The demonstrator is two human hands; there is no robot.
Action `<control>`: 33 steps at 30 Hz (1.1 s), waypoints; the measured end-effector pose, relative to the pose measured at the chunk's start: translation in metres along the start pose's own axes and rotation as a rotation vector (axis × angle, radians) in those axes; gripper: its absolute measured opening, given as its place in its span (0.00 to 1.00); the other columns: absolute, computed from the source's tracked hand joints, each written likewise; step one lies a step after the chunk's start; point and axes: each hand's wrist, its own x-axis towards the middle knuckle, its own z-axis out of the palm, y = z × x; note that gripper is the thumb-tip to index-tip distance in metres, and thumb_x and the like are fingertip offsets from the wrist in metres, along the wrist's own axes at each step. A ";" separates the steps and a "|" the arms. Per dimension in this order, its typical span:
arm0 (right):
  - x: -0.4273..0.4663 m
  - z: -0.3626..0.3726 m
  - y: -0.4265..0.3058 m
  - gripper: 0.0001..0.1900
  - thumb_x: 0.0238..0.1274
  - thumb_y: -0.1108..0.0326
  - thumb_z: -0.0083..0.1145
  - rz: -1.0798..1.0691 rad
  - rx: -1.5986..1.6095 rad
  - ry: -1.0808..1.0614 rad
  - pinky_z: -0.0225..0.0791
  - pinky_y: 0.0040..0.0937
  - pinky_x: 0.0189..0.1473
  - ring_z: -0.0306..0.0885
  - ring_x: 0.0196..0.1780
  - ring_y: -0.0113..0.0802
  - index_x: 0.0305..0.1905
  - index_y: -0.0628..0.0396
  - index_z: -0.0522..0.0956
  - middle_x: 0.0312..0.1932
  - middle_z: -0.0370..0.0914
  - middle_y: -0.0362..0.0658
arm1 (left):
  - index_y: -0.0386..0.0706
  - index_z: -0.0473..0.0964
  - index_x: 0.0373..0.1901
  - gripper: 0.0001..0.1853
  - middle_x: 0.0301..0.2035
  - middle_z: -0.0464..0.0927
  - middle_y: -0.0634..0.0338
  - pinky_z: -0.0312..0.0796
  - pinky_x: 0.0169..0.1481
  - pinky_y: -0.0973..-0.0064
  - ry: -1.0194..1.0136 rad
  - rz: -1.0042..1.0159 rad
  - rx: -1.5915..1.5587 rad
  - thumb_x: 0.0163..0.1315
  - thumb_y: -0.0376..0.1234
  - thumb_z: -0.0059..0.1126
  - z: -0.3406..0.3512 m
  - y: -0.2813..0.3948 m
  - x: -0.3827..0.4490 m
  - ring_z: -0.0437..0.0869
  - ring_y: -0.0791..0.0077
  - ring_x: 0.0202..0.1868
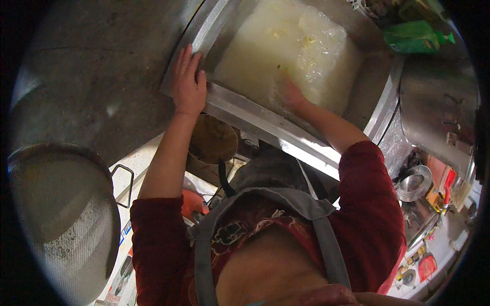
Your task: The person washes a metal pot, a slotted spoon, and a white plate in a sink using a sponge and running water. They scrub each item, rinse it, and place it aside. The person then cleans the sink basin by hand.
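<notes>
A metal sink (260,109) holds cloudy, yellowish water (245,69). My left hand (189,82) rests flat on the sink's near left corner, fingers extended, with nothing in it. My right hand (294,95) reaches over the front rim into the water. Its fingers are blurred under the surface, so whether they hold anything cannot be made out. Just beyond it lies a glossy, translucent, wrinkled mass (321,42), perhaps plastic film or foam. Small pale yellow bits (309,39) and a dark speck (278,66) show in the water.
Right of the sink stand a green pump bottle (411,37) and a large metal pot (436,103). A small metal bowl (414,183) sits lower right among clutter. A large mesh strainer (72,225) is at lower left. Below the rim is a round container (213,138) with brownish contents.
</notes>
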 end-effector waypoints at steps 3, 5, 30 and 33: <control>0.066 0.017 -0.007 0.20 0.55 0.61 0.49 -0.169 0.216 -0.481 0.62 0.49 0.58 0.66 0.58 0.55 0.52 0.57 0.72 0.51 0.72 0.56 | 0.40 0.72 0.53 0.21 0.64 0.62 0.55 0.54 0.69 0.62 -0.007 -0.001 0.003 0.54 0.26 0.50 0.000 -0.001 0.001 0.60 0.56 0.66; 0.106 0.021 -0.009 0.16 0.56 0.63 0.47 -0.124 -0.157 -0.242 0.57 0.56 0.59 0.69 0.56 0.51 0.49 0.52 0.75 0.49 0.74 0.52 | 0.40 0.72 0.53 0.22 0.64 0.62 0.55 0.54 0.69 0.62 -0.011 0.002 0.010 0.54 0.26 0.50 0.000 -0.002 0.001 0.60 0.55 0.66; 0.059 0.030 0.070 0.23 0.61 0.66 0.43 0.774 -0.112 -0.351 0.54 0.40 0.65 0.57 0.66 0.46 0.62 0.57 0.64 0.64 0.60 0.52 | 0.42 0.72 0.53 0.22 0.65 0.61 0.56 0.55 0.69 0.64 -0.004 -0.011 -0.029 0.54 0.26 0.50 0.000 0.001 0.000 0.59 0.57 0.67; 0.072 0.021 0.070 0.21 0.60 0.67 0.45 0.779 -0.088 -0.432 0.56 0.38 0.62 0.60 0.62 0.44 0.59 0.57 0.66 0.60 0.62 0.50 | 0.42 0.72 0.53 0.22 0.65 0.61 0.56 0.55 0.69 0.64 -0.002 -0.006 -0.013 0.54 0.26 0.50 0.000 0.000 0.001 0.59 0.57 0.67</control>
